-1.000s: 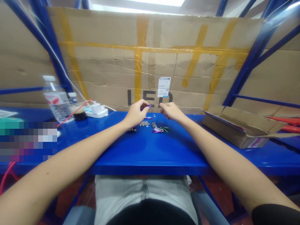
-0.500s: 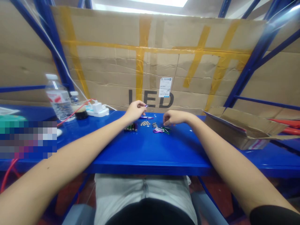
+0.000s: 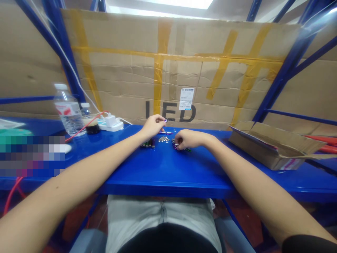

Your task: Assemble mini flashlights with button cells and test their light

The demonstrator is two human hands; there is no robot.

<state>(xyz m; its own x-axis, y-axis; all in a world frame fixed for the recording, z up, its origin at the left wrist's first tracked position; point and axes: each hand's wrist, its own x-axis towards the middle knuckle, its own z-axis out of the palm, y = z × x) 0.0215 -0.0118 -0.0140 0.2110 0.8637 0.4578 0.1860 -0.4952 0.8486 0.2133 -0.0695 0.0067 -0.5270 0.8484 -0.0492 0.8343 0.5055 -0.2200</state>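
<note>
My left hand [image 3: 152, 125] is raised a little above the blue table [image 3: 163, 168], its fingers pinched on a small purple clip [image 3: 165, 120]. Another purple clip [image 3: 165, 133] lies on the table just below it. My right hand [image 3: 187, 139] rests on the table with fingers curled over a pile of purple and green clips [image 3: 184, 149]; what it grips is hidden. Between my hands lies a small heap of silver rings [image 3: 164, 139]. A row of dark small pieces [image 3: 147, 143] sits under my left wrist.
A water bottle [image 3: 68, 114], a dark jar [image 3: 89, 123] and a white power strip [image 3: 110, 123] with a red cable stand at the left. An open cardboard box [image 3: 273, 146] lies at the right. A taped cardboard wall [image 3: 184, 70] closes the back.
My right hand has come down and leftward from the air onto the pile of clips. My left hand has stayed nearly still with the purple clip.
</note>
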